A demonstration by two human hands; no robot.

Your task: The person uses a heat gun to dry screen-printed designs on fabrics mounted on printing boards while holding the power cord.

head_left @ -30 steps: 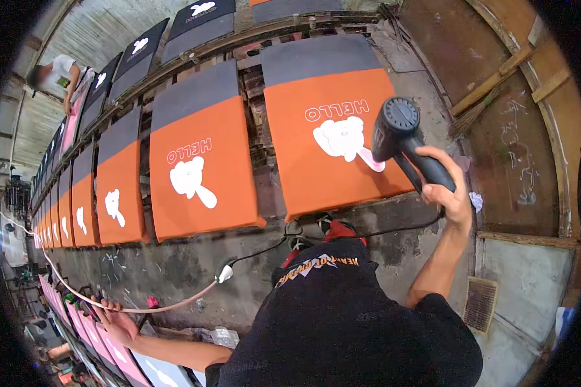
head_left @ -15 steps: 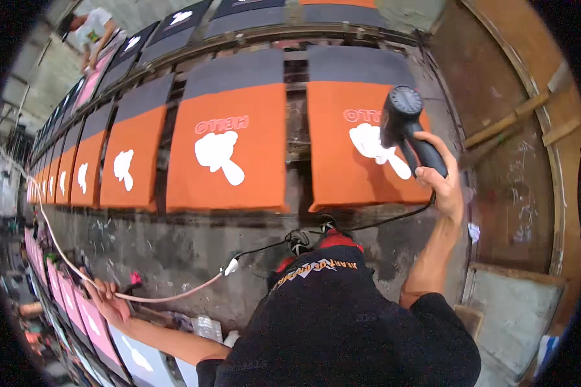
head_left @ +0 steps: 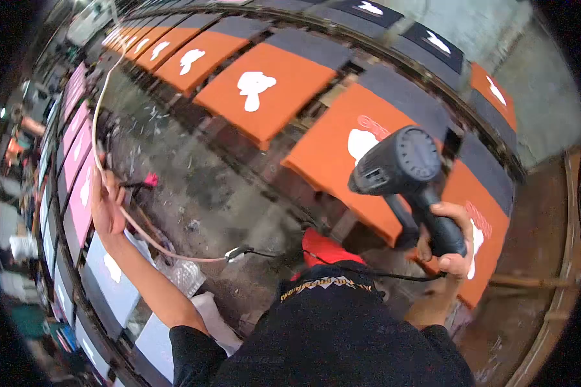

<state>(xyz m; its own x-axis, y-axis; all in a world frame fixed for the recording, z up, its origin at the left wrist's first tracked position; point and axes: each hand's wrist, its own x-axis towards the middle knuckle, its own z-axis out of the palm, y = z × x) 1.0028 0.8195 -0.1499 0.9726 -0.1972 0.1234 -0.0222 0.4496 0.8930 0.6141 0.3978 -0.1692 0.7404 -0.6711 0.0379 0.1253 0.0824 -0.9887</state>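
A black heat gun (head_left: 400, 164) is grasped by the right grip (head_left: 450, 242), with fingers wrapped around its handle. It is held over an orange-and-grey panel (head_left: 345, 171), its vented round end turned up and its nozzle pointed toward the lower left of the view. The white figure (head_left: 360, 145) and the red-outlined lettering (head_left: 371, 127) on that panel are partly hidden behind the gun. A second printed panel (head_left: 463, 190) is seen just behind the right grip.

A pale cord (head_left: 193, 259) is held by the left grip (head_left: 108, 200) — loosely, with fingers curled around it — well apart from the gun. The cord is joined at a plug connection (head_left: 237, 253) to a black cable (head_left: 410, 277), which is led across the front of a black shirt (head_left: 329, 335) toward the gun's handle.

More orange-and-grey panels (head_left: 261, 90) are lined up toward the upper left. Pink panels (head_left: 81, 203) are set out beside the left grip, and a bright pink scrap (head_left: 151, 179) is seen near it, over the floor (head_left: 181, 155).
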